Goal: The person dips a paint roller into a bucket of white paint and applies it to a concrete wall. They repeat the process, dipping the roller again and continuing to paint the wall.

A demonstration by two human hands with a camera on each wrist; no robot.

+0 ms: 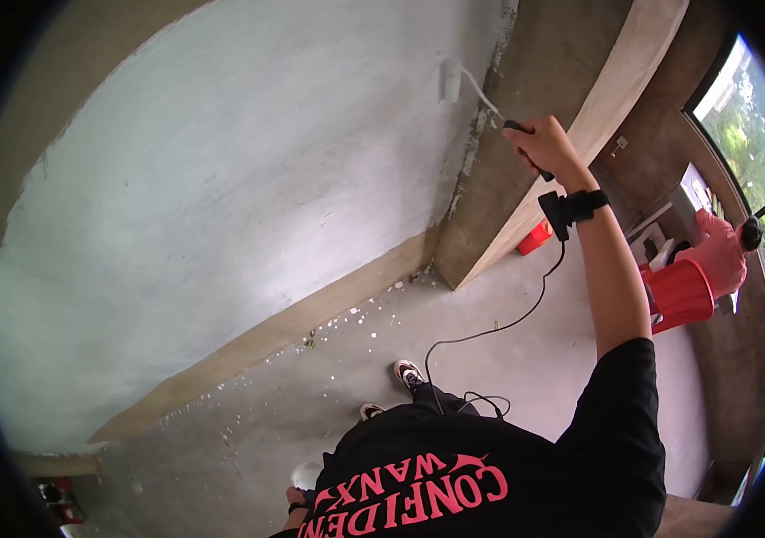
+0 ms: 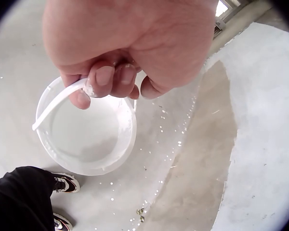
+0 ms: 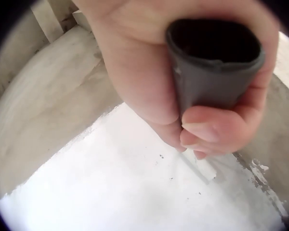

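Note:
My right hand is raised near the wall's right edge and grips the black handle of a paint roller. The white roller head lies against the painted area of the wall. In the right wrist view the handle's hollow end faces the camera, and part of the roller shows beyond the fingers. Down at my side, my left hand has its fingers curled round the white bail of a paint bucket. Whitish paint lies inside the bucket, which hangs over the floor.
A bare strip runs along the wall's foot, with white drips on the floor beside it. A concrete pillar borders the wall on the right. Farther right are a red bucket and a window. A cable hangs from my right wrist.

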